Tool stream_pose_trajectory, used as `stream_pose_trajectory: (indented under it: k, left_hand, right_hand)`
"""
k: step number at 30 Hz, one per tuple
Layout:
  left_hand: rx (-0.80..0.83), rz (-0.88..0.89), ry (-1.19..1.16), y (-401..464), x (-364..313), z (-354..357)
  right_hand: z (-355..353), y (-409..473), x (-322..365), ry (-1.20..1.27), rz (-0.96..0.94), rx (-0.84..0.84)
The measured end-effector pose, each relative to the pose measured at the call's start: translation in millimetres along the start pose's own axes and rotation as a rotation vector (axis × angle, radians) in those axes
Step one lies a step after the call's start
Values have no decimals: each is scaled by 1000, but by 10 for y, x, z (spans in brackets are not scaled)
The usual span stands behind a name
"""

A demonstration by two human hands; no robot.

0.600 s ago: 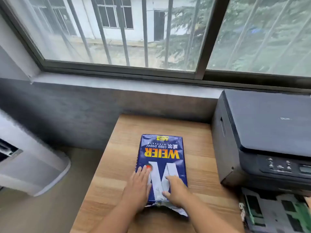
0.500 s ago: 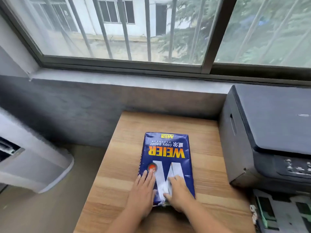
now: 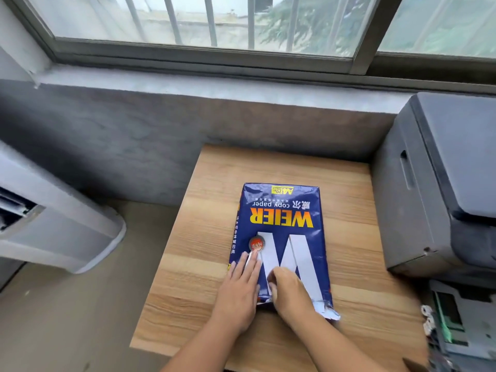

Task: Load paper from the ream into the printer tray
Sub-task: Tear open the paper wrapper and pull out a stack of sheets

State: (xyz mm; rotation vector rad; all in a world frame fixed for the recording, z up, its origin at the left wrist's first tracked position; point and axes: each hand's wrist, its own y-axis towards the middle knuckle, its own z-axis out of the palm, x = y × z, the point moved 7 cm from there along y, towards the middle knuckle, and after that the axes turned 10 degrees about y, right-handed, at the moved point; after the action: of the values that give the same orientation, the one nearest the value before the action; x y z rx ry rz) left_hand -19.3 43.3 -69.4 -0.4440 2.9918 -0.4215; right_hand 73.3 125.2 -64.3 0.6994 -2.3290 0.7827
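Soft window [image 3: 204,20] daylight, wide-angle bowing, perhaps slight edge blur.

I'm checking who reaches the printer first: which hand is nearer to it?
Right. The right hand rests on the ream's near end, on the side toward the printer; the left hand lies flat at the ream's far-side edge.

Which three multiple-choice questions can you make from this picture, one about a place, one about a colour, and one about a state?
1. Where is the dark grey printer relative to the wrapped ream of copy paper?
A. to its right
B. to its left
C. on top of it

2. What colour is the ream's wrapper?
A. green
B. dark blue
C. red

3. What is the wrapper's near end like?
A. sealed
B. taped
C. torn open

Answers: 1 A, the printer stands at the wooden table's right edge. 2 B, blue with yellow lettering. 3 C, ragged flaps show beside the right hand; the left hand lies flat.
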Motion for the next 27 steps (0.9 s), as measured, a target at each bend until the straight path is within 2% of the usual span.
stream_pose_trajectory:
  k: [3, 5, 6, 10, 12, 15, 17, 19, 21, 23, 27]
  left_hand:
    - [30, -20, 6, 8, 15, 23]
    - [40, 1, 54, 21, -4, 49]
    - [48, 14, 70, 16, -19, 47]
    - [51, 31, 79, -4, -47, -6]
    - [58, 55, 45, -21, -36, 11]
    - [70, 119, 72, -55, -34, 60]
    - [67, 132, 86, -54, -37, 73]
    - [54, 128, 62, -44, -52, 63]
    - [27, 124, 34, -30, -71, 60]
    - [-9, 122, 10, -22, -81, 54]
    - [-50, 127, 17, -5, -89, 43]
  right_hand:
    - [158, -433, -139, -26, -58, 202]
    - [333, -787, -277, -70, 1, 353]
    - [369, -891, -326, -58, 35, 362]
    - [390, -963, -346, 110, 56, 296]
    - [313, -927, -328, 331, 151, 225]
    - [132, -881, -584, 613, 415, -101]
    - [-101, -903, -676, 382, 419, -309]
    - [-219, -939, -636, 111, 293, -416]
    - [-174, -946, -558, -119, 120, -419]
    - [-91, -966, -538, -330, 32, -422]
    - [-20, -1046, -566, -415, -92, -397]
